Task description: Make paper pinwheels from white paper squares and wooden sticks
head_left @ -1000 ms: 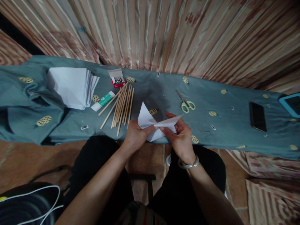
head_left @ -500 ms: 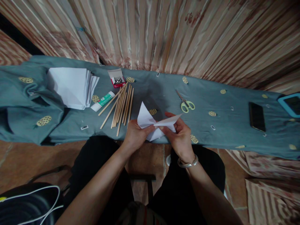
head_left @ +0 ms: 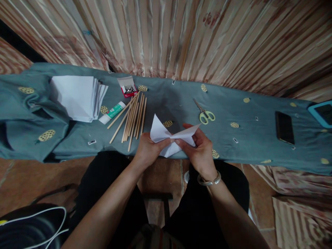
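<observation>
A folded sheet of white paper [head_left: 159,130] is held between both hands over the near edge of the cloth, its corners standing up to the left and right. My left hand [head_left: 148,148] grips its left side, thumb pressed near the centre crease. On the right side, my right hand [head_left: 201,150] pinches it with the thumb close to the left one; a silver bracelet sits on that wrist. The fingers beneath the paper are partly hidden. Several wooden sticks [head_left: 133,119] lie just left of the left hand. Beyond the right hand are green-handled scissors [head_left: 204,114].
A stack of white paper [head_left: 75,97] lies at the left on the blue-green cloth [head_left: 166,93]. Near it are a green-and-white tube [head_left: 112,112] and an open red box [head_left: 128,90] of small metal pieces. Rightward lie a black phone [head_left: 284,128] and a blue-framed device [head_left: 321,114].
Both hands keep hold of the paper in nearly the same pose. The view has shifted very slightly, and nothing was picked up or let go.
</observation>
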Motion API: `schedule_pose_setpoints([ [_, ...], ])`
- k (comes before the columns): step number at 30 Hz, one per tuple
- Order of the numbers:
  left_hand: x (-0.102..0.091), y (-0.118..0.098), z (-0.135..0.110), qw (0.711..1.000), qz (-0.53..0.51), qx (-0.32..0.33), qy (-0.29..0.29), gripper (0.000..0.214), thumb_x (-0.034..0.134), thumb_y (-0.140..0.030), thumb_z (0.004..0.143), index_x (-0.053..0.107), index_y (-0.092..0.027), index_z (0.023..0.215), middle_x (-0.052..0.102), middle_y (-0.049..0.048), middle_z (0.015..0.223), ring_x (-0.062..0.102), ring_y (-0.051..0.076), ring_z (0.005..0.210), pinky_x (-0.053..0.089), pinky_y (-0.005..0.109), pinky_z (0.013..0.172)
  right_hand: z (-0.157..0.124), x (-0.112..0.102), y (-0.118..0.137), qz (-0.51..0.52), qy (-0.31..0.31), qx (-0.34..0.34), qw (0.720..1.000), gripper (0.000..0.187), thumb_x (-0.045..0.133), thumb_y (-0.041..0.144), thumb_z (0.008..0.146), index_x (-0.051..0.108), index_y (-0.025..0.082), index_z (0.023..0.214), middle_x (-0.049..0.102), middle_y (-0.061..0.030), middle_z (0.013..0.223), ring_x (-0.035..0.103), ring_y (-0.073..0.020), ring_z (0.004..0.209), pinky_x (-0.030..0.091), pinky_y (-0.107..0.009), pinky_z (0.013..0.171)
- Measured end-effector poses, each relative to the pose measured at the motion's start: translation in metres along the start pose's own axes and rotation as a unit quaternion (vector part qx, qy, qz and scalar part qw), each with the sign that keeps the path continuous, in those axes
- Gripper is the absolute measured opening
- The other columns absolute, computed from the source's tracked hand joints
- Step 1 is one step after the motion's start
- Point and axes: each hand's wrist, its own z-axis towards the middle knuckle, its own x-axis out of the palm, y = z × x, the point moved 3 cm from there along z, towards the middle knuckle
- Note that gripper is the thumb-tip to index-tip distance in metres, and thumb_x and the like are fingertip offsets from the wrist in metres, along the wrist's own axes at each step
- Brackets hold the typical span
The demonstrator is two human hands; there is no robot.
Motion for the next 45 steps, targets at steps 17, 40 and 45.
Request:
schedule_pose_setpoints([
  [17,-0.001,0.007,-0.001,0.998,0.045,0.047,0.006,0.016,0.073,-0.027,0.069,0.075,-0.013,0.076,0.078,0.0078,0.079,0.073,0.024,0.076,0.057,0.029,0.070,0.002,0.002,-0.005,-0.001,-0.012,0.007,1.000,0.043,0.080,0.031,0.066,0.063,0.021,0.104,0.074,-0.0008,0.081,0.069,-0.0171,0.070,0.054,-0.027,0.060],
  [40,0.000,0.005,0.000,0.999,0.014,0.032,-0.011,0.025,0.077,-0.030,0.064,0.076,-0.011,0.082,0.078,0.0076,0.081,0.073,0.023,0.075,0.059,0.030,0.069,0.006,0.006,-0.004,-0.004,-0.019,-0.003,1.000,0.032,0.080,0.034,0.068,0.065,0.020,0.093,0.074,-0.0014,0.083,0.066,-0.0168,0.072,0.054,-0.028,0.063],
  [45,0.001,0.004,0.000,1.000,-0.001,0.008,-0.016,0.028,0.079,-0.029,0.060,0.075,-0.011,0.081,0.078,0.0078,0.082,0.073,0.025,0.076,0.060,0.032,0.068,0.008,0.004,-0.006,0.011,-0.021,0.008,1.000,0.037,0.081,0.036,0.066,0.063,0.021,0.094,0.073,-0.0007,0.083,0.065,-0.0158,0.069,0.054,-0.028,0.063],
])
